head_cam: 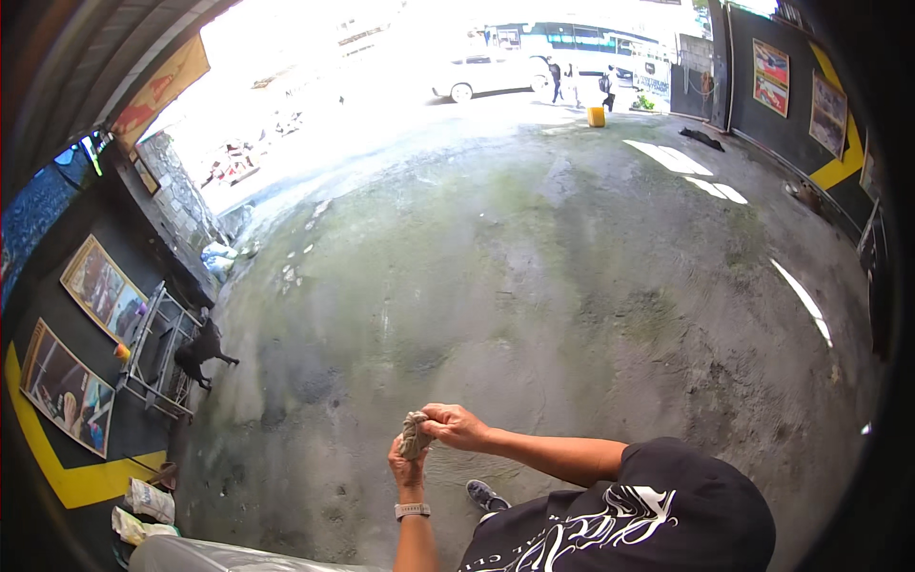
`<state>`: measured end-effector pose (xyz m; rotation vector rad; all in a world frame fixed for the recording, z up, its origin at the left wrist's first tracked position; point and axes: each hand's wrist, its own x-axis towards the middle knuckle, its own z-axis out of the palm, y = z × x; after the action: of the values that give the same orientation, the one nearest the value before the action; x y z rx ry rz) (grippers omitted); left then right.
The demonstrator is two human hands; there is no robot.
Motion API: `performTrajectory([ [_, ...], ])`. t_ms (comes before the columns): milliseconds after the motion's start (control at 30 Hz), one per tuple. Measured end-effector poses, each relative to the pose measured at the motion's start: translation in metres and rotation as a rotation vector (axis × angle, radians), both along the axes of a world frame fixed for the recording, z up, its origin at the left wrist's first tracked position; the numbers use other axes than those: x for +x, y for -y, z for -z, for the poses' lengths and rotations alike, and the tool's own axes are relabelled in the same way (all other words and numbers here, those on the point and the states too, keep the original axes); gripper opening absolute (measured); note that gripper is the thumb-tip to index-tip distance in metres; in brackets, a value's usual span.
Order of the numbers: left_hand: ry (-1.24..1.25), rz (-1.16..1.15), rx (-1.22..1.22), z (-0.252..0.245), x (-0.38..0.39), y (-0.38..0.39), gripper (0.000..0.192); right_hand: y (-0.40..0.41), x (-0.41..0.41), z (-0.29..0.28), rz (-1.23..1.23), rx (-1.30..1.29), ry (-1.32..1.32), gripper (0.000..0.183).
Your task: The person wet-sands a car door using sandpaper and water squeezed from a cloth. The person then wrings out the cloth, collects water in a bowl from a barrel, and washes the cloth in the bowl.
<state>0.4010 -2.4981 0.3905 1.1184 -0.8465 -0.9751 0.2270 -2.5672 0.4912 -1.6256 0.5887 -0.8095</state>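
A bunched, greyish-tan cloth [413,435] is held between both hands over the concrete floor. My left hand [408,461], with a light-banded watch [412,510] at the wrist, grips the cloth from below. My right hand [455,427] pinches its upper right side between thumb and fingers. The cloth looks twisted or wadded up, and parts of it are hidden by the fingers. Below the hands a dark shoe [487,494] shows on the floor.
A silver-grey curved surface [236,556] lies at the lower left, near white bags [151,500]. Beside a metal rack [154,357] stands a black dog [200,350]. Farther off are a yellow container [596,117], a dark shape lying on the floor [702,139], several people and parked vehicles.
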Motion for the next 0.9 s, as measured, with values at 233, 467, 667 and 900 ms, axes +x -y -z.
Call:
performTrajectory([
  [233,-0.347,0.328,0.304,0.039,0.025,0.087,0.050,0.098,0.028,0.059,0.293,0.276,0.071,0.014],
  [467,-0.787,0.525,0.438,0.002,0.016,0.167,0.071,0.157,0.025,0.047,0.496,-0.122,-0.122,0.017],
  [667,-0.846,0.572,0.296,0.015,0.004,0.242,0.059,0.179,-0.004,0.067,-0.081,-0.772,-0.456,0.032],
  [900,-0.521,0.487,0.461,-0.027,-0.033,0.310,0.029,0.273,-0.059,0.046,0.008,-0.976,-0.513,0.074],
])
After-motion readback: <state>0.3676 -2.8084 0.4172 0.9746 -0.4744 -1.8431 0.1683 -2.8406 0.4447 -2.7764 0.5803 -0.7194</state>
